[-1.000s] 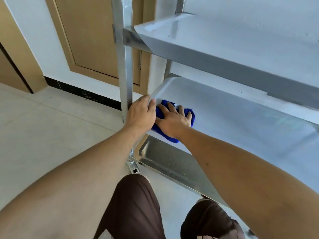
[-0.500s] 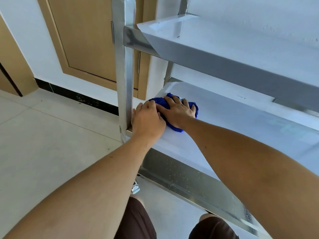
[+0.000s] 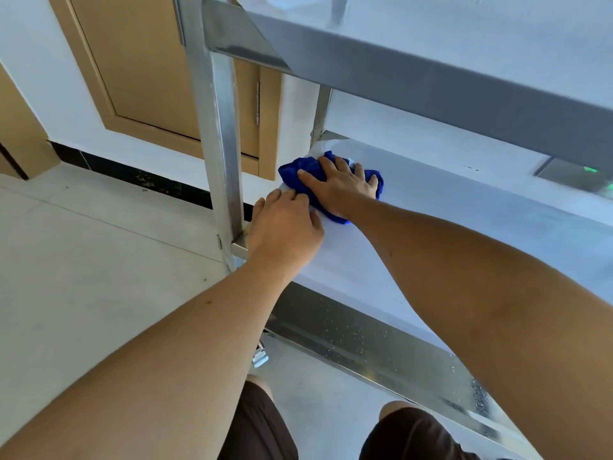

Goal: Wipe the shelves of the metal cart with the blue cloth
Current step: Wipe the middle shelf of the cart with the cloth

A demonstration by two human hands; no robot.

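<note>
The metal cart fills the right side of the head view, with its top shelf (image 3: 431, 44) above and its middle shelf (image 3: 464, 220) below. A crumpled blue cloth (image 3: 293, 172) lies near the far left corner of the middle shelf. My right hand (image 3: 341, 185) presses flat on the cloth, fingers spread over it. My left hand (image 3: 285, 227) rests on the shelf's left edge beside the front upright post (image 3: 219, 154), fingers curled down, touching the cloth's near side.
A lower shelf (image 3: 381, 346) speckled with droplets sits under the middle one, with a caster (image 3: 260, 356) at its corner. A wooden door (image 3: 149, 61), white wall and dark baseboard (image 3: 132, 175) stand behind the cart. Tiled floor (image 3: 83, 260) spreads left. My knees show at the bottom.
My right hand has pushed the blue cloth further back along the middle shelf toward its far left corner. My left hand has stayed at the shelf's front left corner.
</note>
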